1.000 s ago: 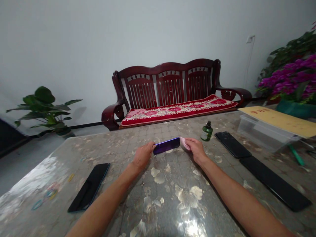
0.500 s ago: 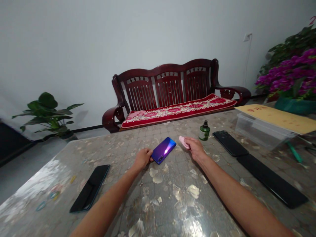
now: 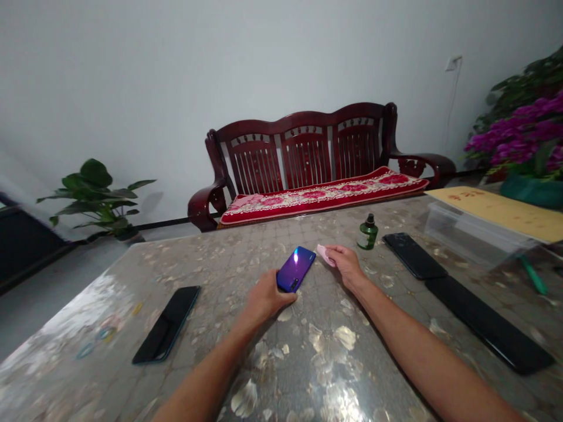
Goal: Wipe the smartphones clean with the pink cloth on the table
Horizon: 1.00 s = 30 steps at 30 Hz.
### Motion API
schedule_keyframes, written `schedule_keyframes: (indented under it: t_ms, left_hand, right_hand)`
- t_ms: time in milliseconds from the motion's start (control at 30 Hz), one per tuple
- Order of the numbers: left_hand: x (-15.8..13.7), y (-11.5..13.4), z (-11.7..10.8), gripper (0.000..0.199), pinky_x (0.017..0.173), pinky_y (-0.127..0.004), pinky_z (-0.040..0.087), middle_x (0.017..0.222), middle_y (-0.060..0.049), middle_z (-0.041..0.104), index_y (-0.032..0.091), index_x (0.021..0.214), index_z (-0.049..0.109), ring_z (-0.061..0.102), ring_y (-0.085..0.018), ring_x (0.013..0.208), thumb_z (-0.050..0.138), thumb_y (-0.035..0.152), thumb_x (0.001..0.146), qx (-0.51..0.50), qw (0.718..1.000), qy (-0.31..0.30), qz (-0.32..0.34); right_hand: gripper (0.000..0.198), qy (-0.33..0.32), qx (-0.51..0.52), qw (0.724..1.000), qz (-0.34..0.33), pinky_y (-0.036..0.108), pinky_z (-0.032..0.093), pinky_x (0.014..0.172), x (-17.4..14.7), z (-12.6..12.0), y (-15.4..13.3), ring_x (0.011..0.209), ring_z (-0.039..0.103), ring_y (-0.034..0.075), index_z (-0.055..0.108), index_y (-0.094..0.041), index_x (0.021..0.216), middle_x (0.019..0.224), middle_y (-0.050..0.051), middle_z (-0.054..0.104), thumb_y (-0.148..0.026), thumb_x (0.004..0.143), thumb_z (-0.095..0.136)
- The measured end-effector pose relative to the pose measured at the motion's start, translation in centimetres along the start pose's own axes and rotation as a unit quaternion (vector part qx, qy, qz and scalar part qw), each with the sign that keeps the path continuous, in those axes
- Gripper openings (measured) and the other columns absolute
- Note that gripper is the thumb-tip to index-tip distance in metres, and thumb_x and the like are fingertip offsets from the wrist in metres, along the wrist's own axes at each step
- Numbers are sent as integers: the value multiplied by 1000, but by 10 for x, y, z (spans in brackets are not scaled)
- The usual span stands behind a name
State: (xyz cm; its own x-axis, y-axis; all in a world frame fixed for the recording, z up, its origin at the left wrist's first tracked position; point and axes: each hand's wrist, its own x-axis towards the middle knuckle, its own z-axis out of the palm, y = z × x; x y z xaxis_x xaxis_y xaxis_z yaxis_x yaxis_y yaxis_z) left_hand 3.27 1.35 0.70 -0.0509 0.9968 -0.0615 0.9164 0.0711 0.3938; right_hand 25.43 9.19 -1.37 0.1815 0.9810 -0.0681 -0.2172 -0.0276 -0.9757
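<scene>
A shiny purple-blue smartphone (image 3: pixel 297 268) is near the middle of the table, its back with the camera lenses facing up. My left hand (image 3: pixel 266 296) is closed on its near left end, the thumb along the bottom edge and the fingers on the left side. Just right of the phone, my right hand (image 3: pixel 344 265) pinches a small folded pink cloth (image 3: pixel 325 255), which is apart from the phone. Beyond my right hand stands a small green bottle (image 3: pixel 368 233) with a black cap.
Left on the patterned table (image 3: pixel 211 328) lies a black phone (image 3: pixel 168 323) near several rubber bands (image 3: pixel 105 334). Two more dark phones, one farther (image 3: pixel 414 256) and one nearer (image 3: pixel 488 322), lie at right. Behind them is a clear plastic box (image 3: pixel 475 234) under yellow card (image 3: pixel 501 211).
My left hand has shifted its hold, the thumb now along the phone's near edge. The phone has turned a little more upright. The right hand still pinches the cloth.
</scene>
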Motion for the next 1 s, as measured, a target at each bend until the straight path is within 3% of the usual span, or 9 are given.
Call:
schedule_keyframes:
  t_ms: [300, 500, 700, 1000]
  left_hand:
    - [-14, 20, 0, 54, 78, -35, 48, 107, -14, 67, 16, 115, 58, 68, -30, 95, 67, 55, 78, 120, 991, 54, 18]
    - [-16, 19, 5, 53, 80, -37, 48, 105, -14, 66, 15, 115, 59, 67, -31, 95, 65, 55, 79, 127, 989, 72, 32]
    - [-15, 15, 11, 51, 82, -38, 48, 103, -13, 65, 17, 111, 60, 66, -31, 96, 65, 56, 79, 133, 986, 92, 42]
    - [-16, 14, 15, 48, 83, -38, 47, 100, -11, 64, 15, 109, 61, 65, -31, 96, 65, 54, 80, 135, 981, 122, 60]
  right_hand:
    - [32, -16, -44, 999, -21, 23, 40, 55, -3, 3, 2, 58, 56, 13, 75, -15, 78, 65, 1, 68, -36, 55, 70]
    - [33, -31, -96, 994, -48, 23, 37, 54, -7, 6, 7, 58, 54, 14, 77, -16, 78, 63, 1, 68, -41, 58, 69]
    - [37, -50, -210, 971, -102, 25, 38, 57, -10, 8, 11, 61, 57, 16, 78, -16, 81, 68, 3, 70, -48, 66, 65]
    - [38, -49, -240, 963, -112, 25, 40, 58, -11, 7, 11, 61, 58, 16, 79, -17, 84, 68, 3, 71, -49, 69, 63]
